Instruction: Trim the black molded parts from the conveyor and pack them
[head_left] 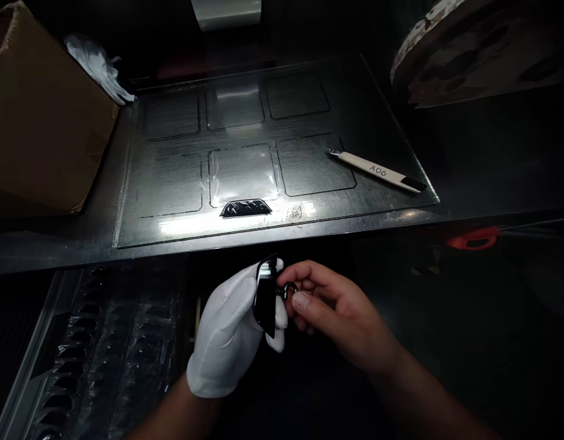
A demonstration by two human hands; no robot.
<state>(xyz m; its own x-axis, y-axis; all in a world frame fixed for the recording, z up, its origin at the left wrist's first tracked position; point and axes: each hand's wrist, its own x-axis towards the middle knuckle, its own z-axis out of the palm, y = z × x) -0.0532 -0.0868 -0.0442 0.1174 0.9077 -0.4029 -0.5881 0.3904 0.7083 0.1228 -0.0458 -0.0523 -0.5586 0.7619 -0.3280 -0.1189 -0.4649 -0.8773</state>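
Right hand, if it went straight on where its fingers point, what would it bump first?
Probably the shiny black piece in the white-gloved left hand. The right hand points there, past the curly black bit at its fingertips. Depth is hard to judge.

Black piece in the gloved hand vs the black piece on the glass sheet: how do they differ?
Pose: the held piece is tipped up steeply, while the sheet piece lies with its long edge roughly along the front of the glass sheet.
Surface: the held piece looks smooth and glossy; the sheet piece shows broken, wrinkly highlights.
Support: the left hand grips the held piece; no hand touches the sheet piece.
Shared: both dark, shiny.
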